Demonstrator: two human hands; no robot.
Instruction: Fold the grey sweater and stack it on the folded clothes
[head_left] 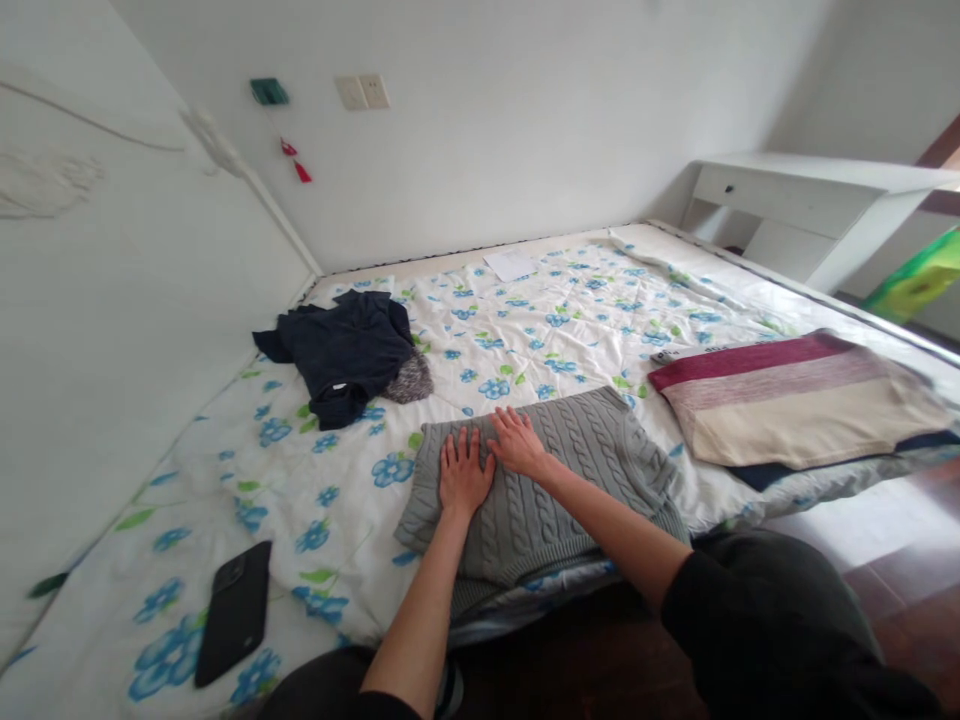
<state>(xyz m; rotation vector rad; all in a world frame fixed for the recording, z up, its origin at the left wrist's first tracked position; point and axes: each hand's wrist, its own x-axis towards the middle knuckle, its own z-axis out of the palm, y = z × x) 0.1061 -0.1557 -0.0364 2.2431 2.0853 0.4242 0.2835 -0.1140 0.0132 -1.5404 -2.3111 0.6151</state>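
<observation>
- A grey cable-knit sweater (592,470), twisted ropes running down it
- Right of the sweater, a folded top (780,400) in maroon, pink and cream bands
- Left of the sweater, a plain navy shirt (345,350)
- Beneath the sweater, a white quilt (570,340) scattered with blue flowers and green leaves

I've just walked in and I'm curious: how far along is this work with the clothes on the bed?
Looks done: a maroon-and-cream striped knit lies flat and squared on the floral quilt.

In hand: the left hand and right hand rest flat on a grey cable-knit sweater, which appears partly folded.

Left: a navy garment lies rumpled near the wall, with a fuzzy grey piece against it.
</observation>
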